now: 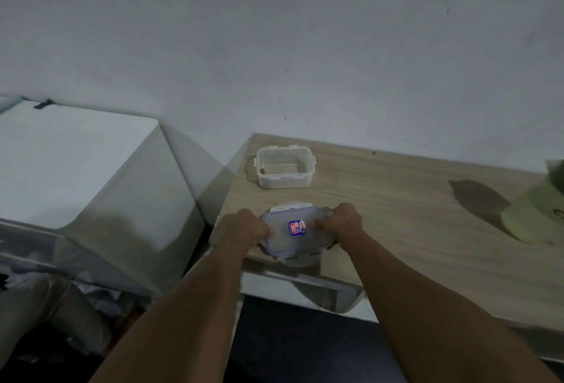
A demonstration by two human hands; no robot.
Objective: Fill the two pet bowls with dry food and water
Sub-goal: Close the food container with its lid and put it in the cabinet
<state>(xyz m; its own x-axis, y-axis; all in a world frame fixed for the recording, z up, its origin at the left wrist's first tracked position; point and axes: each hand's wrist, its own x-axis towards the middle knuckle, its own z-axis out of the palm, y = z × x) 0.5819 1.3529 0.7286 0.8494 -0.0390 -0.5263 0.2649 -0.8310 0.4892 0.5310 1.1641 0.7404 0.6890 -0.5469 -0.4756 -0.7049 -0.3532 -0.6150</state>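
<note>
Blue-rimmed clear plastic container [293,237], likely light, stiff and slick: our left hand [247,227] and right hand [344,220] grip its short ends.

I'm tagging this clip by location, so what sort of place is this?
Probably a home, perhaps a utility or kitchen corner: a wood-grain table against a bare wall, a white boxy unit beside it, and an open container and a lidded container of the clip-lid food kind.
</note>
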